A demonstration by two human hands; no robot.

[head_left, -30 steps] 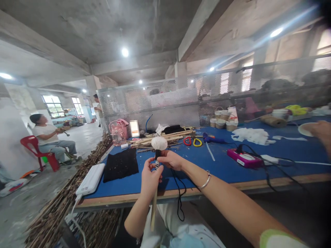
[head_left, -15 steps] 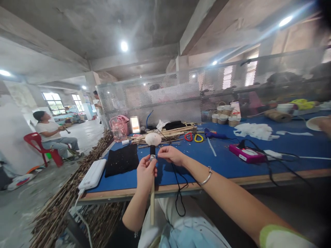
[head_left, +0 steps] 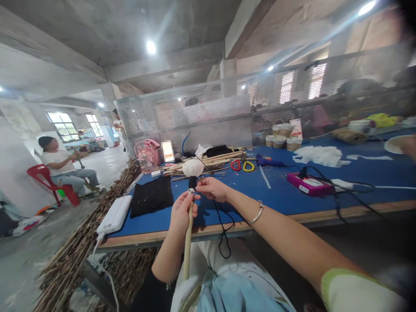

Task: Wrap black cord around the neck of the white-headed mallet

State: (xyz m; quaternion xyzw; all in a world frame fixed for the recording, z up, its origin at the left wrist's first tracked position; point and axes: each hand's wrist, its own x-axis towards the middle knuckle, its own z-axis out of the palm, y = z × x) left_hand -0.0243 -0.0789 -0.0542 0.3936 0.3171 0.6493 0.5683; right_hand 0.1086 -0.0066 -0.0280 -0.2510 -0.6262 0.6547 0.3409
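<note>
My left hand (head_left: 180, 212) is closed round a wooden stick (head_left: 187, 245) topped by a white padded ball (head_left: 193, 167), held upright over the table's near edge. Just under the ball the stick carries a black wrapping. My right hand (head_left: 212, 189) pinches a black cord (head_left: 223, 225) at that wrapping; the cord's loose end hangs in a loop below the table edge. A silver bangle sits on my right wrist.
The blue table (head_left: 266, 190) bears a black cloth (head_left: 151, 196), a white power bank (head_left: 114, 214), a bundle of sticks (head_left: 208, 163), red and yellow scissors (head_left: 242, 165), a pink device (head_left: 309, 185) with cables, and white fabric (head_left: 320, 154). Twigs lie heaped left. A person (head_left: 61, 167) sits on a red chair.
The stick and both hands have risen slightly and the black wrapping below the ball has grown shorter in view; my right hand keeps working the cord round the stick.
</note>
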